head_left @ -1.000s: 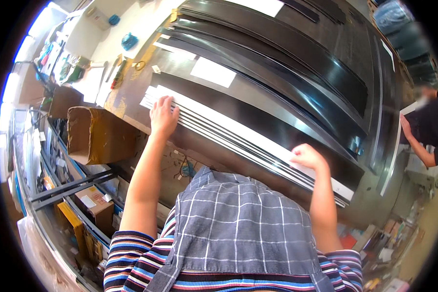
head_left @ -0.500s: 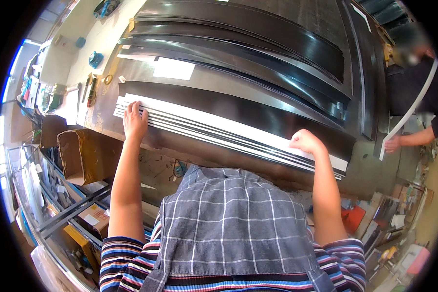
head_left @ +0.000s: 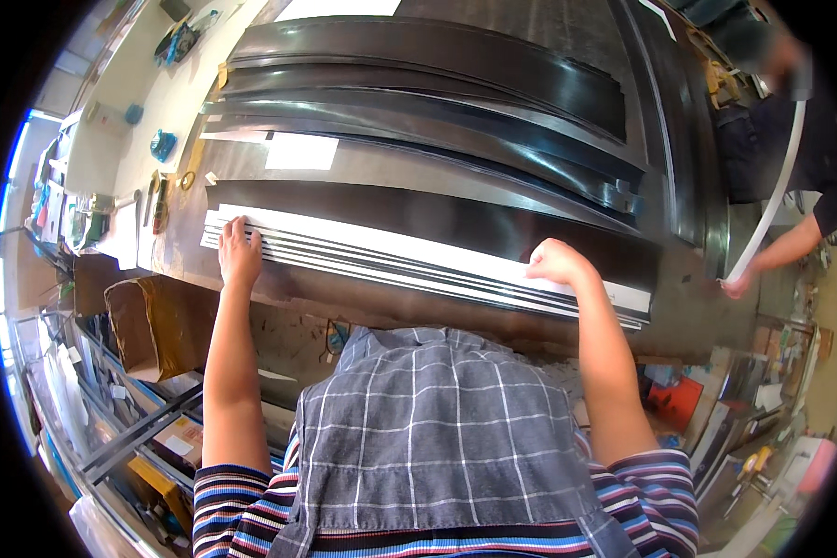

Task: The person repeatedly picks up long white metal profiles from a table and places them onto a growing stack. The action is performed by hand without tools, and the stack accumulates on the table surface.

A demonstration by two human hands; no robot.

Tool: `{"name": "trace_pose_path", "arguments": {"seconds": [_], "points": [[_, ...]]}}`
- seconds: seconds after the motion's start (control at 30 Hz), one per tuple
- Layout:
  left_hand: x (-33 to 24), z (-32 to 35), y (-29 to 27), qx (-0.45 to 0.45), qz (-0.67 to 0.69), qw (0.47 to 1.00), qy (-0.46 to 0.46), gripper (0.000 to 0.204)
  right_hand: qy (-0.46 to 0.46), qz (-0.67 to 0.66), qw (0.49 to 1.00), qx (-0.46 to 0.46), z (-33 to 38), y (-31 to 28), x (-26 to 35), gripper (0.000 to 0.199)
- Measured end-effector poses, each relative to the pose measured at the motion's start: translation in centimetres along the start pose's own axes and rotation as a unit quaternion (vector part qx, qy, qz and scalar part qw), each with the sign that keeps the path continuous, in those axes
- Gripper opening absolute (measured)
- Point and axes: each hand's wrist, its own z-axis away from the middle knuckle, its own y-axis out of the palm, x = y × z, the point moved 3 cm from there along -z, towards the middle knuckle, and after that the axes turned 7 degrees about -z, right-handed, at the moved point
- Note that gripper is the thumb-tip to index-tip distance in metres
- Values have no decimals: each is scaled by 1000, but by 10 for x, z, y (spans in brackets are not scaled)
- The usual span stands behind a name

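Note:
Long white strips (head_left: 381, 246) lie side by side on a black sheet (head_left: 418, 212), with dark lines between them. My left hand (head_left: 240, 256) rests on the strips near their left end, its fingers apart and lying across them. Toward the right end, my right hand (head_left: 564, 262) is curled closed, its fingertips down on the wide white strip. Whatever its fingers may hold is hidden.
Glossy black sheets (head_left: 418, 79) are stacked on the far side of the table. A white sheet (head_left: 301, 152) lies among them. At the right a co-worker's hand (head_left: 740, 281) holds a long pale strip (head_left: 779, 177). A cardboard box (head_left: 153, 325) stands at the left below the table edge.
The whole view has shifted, so the table appears further left. Both hands stay at nearly the same places on the strips. The co-worker's pale strip now stands more upright.

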Motion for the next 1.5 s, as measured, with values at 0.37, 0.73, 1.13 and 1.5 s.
{"name": "trace_pose_path", "arguments": {"seconds": [0.37, 0.73, 1.13, 1.5], "points": [[1, -3, 8, 16, 4, 1000, -7, 41, 18, 23, 999, -24, 2, 0, 5, 28], [3, -1, 8, 32, -36, 999, -6, 44, 21, 28, 998, -46, 10, 2, 12, 33], [5, -1, 15, 37, -142, 988, -53, 51, -19, 41, 994, -97, 3, 18, 49, 29], [-267, 99, 3, 55, 164, 942, 287, 21, -30, 29, 997, -67, 2, 30, 62, 31]]}}
